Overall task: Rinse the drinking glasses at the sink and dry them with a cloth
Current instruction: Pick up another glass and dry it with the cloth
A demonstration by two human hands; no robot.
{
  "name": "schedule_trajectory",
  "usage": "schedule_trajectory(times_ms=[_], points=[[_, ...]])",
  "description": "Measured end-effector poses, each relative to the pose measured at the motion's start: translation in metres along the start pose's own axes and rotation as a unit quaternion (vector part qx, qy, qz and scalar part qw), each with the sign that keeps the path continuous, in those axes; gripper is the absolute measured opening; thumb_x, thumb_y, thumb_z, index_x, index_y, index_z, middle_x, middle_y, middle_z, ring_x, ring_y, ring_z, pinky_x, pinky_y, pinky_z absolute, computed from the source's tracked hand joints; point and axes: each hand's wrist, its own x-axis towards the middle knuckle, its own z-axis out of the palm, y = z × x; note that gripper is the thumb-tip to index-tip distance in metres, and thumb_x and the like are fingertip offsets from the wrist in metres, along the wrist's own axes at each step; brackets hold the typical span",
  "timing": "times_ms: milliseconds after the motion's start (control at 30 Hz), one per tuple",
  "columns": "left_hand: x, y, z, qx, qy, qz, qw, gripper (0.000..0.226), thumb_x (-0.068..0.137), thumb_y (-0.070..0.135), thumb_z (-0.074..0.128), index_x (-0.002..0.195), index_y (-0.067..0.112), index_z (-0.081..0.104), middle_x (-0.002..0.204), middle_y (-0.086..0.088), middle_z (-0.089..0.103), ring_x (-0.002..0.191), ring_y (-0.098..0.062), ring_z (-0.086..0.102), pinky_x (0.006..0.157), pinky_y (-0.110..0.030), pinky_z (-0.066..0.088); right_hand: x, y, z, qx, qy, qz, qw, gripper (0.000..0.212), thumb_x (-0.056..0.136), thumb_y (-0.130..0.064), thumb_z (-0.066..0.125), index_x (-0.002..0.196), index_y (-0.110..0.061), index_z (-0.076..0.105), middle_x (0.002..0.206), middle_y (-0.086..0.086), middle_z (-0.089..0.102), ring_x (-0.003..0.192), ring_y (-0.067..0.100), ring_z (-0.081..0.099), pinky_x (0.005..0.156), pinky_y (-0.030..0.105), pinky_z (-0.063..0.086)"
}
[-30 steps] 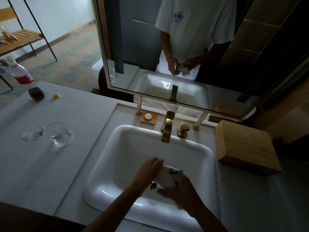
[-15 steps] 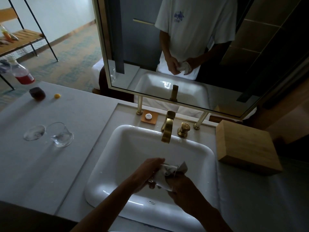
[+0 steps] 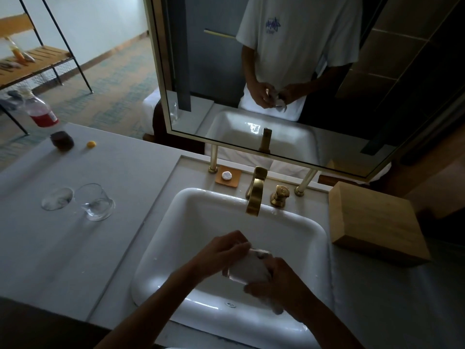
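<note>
We judge drying in hand: above the sink (image 3: pixel 191 210), left hand (image 3: pixel 221 250) and right hand (image 3: pixel 279 280) clamp a cloth-wrapped glass (image 3: pixel 247 269); next — set it at nine o'clock beside the counter glass (image 3: pixel 95 202).

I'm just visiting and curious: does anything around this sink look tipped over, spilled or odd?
One thing stands out: a drinking glass on the counter left of the sink looks tilted, leaning beside a round clear glass piece. A small yellow bit lies loose farther back. No spill shows.
</note>
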Motion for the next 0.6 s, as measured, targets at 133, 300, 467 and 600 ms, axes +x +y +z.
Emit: schedule_trajectory(times_ms=[133, 300, 467, 600], points=[[0.005, 0.011, -0.012, 0.000, -0.177, -0.095, 0.980, 0.035, 0.097, 0.038, 0.055, 0.122, 0.012, 0.058, 0.121, -0.022, 0.063, 0.104, -0.035, 0.065, 0.083, -0.043, 0.054, 0.003, -0.002, -0.010, -0.165, -0.078, -0.053, 0.982, 0.026, 0.076, -0.010, 0.076, 0.080, -0.035, 0.069, 0.079, -0.015, 0.064, 0.060, -0.004, 0.059, 0.055, 0.014, 0.045], [0.005, 0.018, -0.011, -0.010, -0.261, -0.139, 0.955, 0.031, 0.098, 0.020, 0.060, 0.128, 0.021, 0.051, 0.136, -0.027, 0.054, 0.110, -0.035, 0.060, 0.093, -0.050, 0.053, 0.006, 0.002, -0.015, -0.040, -0.099, -0.005, 0.994, 0.019, 0.065, -0.006, 0.083, 0.082, -0.009, 0.075, 0.079, 0.026, 0.066, 0.069, 0.032, 0.056, 0.062, 0.042, 0.045], [0.005, 0.015, -0.012, -0.053, -0.229, -0.116, 0.965, 0.048, 0.095, 0.018, 0.062, 0.140, 0.015, 0.046, 0.136, -0.026, 0.054, 0.109, -0.033, 0.062, 0.086, -0.036, 0.056, 0.007, 0.010, -0.023, 0.152, -0.101, -0.012, 0.983, 0.020, 0.067, 0.003, 0.076, 0.087, 0.003, 0.073, 0.071, 0.013, 0.063, 0.059, 0.020, 0.058, 0.049, 0.026, 0.042], [-0.002, 0.003, -0.006, -0.147, -0.148, -0.093, 0.974, 0.045, 0.094, 0.022, 0.062, 0.136, 0.012, 0.050, 0.115, -0.020, 0.066, 0.094, -0.030, 0.067, 0.074, -0.034, 0.057, 0.002, 0.018, -0.030, 0.255, 0.015, 0.028, 0.966, 0.034, 0.079, -0.023, 0.074, 0.099, 0.003, 0.065, 0.081, 0.018, 0.067, 0.068, 0.029, 0.066, 0.055, 0.035, 0.051]])
